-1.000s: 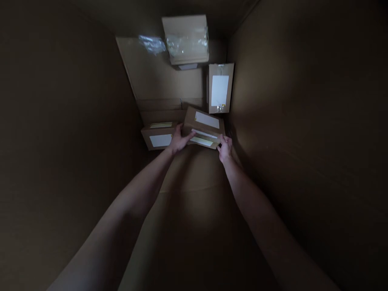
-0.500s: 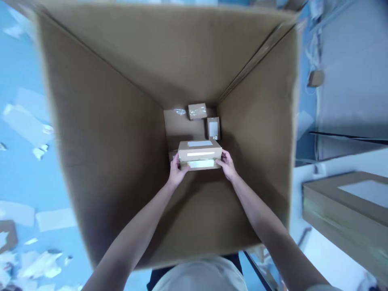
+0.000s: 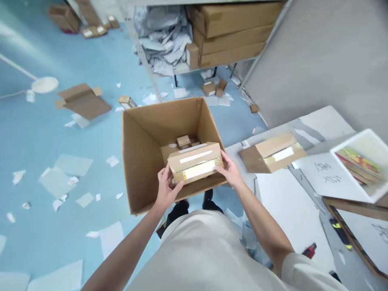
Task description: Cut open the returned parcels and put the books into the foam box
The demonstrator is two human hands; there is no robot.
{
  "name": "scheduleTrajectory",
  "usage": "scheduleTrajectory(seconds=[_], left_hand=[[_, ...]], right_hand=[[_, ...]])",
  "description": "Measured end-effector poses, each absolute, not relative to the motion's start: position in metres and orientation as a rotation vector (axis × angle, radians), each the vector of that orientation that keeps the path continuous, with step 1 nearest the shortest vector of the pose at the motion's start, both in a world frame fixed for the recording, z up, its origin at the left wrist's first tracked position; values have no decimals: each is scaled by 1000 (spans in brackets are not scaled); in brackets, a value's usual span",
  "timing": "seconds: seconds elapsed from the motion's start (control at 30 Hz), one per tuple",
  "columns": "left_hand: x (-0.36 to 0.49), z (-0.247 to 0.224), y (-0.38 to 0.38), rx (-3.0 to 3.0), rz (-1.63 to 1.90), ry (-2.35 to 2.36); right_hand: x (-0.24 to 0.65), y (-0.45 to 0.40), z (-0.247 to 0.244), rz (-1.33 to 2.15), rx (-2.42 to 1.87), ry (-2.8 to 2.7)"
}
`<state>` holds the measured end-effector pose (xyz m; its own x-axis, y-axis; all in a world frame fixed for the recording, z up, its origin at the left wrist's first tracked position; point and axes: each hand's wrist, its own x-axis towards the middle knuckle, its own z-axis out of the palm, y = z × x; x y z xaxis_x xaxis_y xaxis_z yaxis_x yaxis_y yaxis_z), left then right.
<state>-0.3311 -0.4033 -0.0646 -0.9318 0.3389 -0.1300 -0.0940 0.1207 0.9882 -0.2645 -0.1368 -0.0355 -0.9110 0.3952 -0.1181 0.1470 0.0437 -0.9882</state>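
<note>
Head view, left hand point(image 3: 167, 188): curled round the left end of a taped box point(image 3: 194, 163).
Right hand point(image 3: 230, 170): clasping the right end of the same box.
Taped box: held between both hands at the frame's centre, slightly tilted, over the opening of a carton point(image 3: 138, 161).
Carton: open at mid-frame, with small boxes point(image 3: 183, 141) lying inside.
Table point(image 3: 330, 117): at right, bearing another box point(image 3: 273, 151).
Floor point(image 3: 100, 137): at left, strewn with paper point(image 3: 71, 165).
Shelf point(image 3: 183, 68): at top, loaded with long boxes point(image 3: 238, 34).
</note>
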Motion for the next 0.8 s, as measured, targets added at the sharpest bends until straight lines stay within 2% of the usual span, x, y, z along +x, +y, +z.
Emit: scheduleTrajectory(seconds=[0.17, 0.3, 0.4, 0.53, 0.8], left_hand=[[-271, -1, -348, 515, 1884, 1847], [-218, 18, -290, 671, 1766, 1493], [-189, 8, -240, 715, 1590, 1256], [-160, -17, -168, 607, 1375, 1107], [-125, -59, -60, 444, 1289, 1088]], right_hand=[[-175, -84, 39, 1725, -567, -2122], [-84, -27, 66, 1530, -789, -2049], [-22, 18, 54, 1478, -942, -1941], [32, 78, 16, 1504, -1116, -1798], [24, 192, -39, 1626, -1263, -1709]])
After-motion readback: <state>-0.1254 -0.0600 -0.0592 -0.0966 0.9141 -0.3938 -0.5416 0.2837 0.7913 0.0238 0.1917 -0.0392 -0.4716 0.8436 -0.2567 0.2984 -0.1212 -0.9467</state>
